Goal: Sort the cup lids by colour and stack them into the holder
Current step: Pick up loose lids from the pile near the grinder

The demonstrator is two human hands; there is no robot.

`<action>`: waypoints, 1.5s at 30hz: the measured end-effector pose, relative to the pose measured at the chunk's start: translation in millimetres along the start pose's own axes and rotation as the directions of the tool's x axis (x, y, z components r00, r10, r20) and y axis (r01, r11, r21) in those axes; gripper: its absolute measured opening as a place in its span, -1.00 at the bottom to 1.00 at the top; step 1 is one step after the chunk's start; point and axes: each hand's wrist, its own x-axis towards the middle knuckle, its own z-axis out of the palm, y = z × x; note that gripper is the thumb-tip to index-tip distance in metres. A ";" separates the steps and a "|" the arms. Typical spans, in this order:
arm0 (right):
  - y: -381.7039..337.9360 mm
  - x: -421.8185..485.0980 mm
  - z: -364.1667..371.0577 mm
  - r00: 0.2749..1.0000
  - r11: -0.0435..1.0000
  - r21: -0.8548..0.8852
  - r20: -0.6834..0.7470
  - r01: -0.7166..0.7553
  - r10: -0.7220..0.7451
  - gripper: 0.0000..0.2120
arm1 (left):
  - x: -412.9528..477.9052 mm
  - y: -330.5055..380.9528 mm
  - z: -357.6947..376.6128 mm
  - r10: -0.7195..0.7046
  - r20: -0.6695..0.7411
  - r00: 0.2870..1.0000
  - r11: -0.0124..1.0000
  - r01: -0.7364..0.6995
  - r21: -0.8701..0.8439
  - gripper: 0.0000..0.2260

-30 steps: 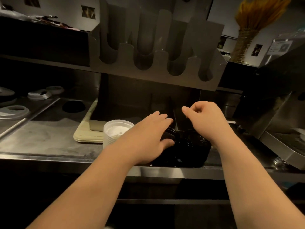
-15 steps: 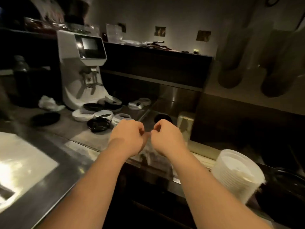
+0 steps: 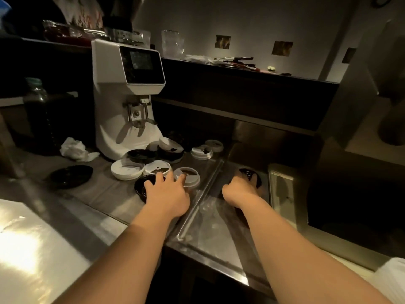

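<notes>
Left hand [image 3: 167, 195], fingers spread and holding nothing, straddles black lid [image 3: 141, 186] and white lid [image 3: 192, 179]; right hand's [image 3: 237, 190] grip on second black lid [image 3: 248, 172] is unreadable, and a colour mix-up looks likely in this dim light.

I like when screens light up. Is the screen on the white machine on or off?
Off, it seems: the screen on the white machine is dark, showing only faint reflections.

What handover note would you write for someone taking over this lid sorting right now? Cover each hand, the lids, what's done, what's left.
Left hand: open, fingers over a black lid and a white lid.
Right hand: grip on a second black lid.
Other lids lie mixed beside the grinder.
Done: cannot tell; holder is too dim.
Left: sort by colour, stack into holder.
</notes>
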 end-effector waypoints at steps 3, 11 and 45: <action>-3.9 -3.9 -2.7 0.998 0.999 -0.046 -0.064 -0.007 0.004 -0.50 | -1.1 -1.4 -2.2 0.015 -0.118 0.993 0.997 -0.006 0.079 -0.55; 3.7 -8.8 6.3 0.993 0.997 -0.080 -0.115 0.018 -0.027 -0.44 | 5.3 -10.5 3.6 0.056 -0.117 0.992 0.998 -0.057 -0.008 -0.39; 44.2 -113.0 -36.8 0.945 -0.363 0.891 0.177 -0.272 -0.274 -0.68 | -25.5 -0.7 -22.1 -0.097 -0.575 0.813 0.983 -0.013 -0.185 -0.32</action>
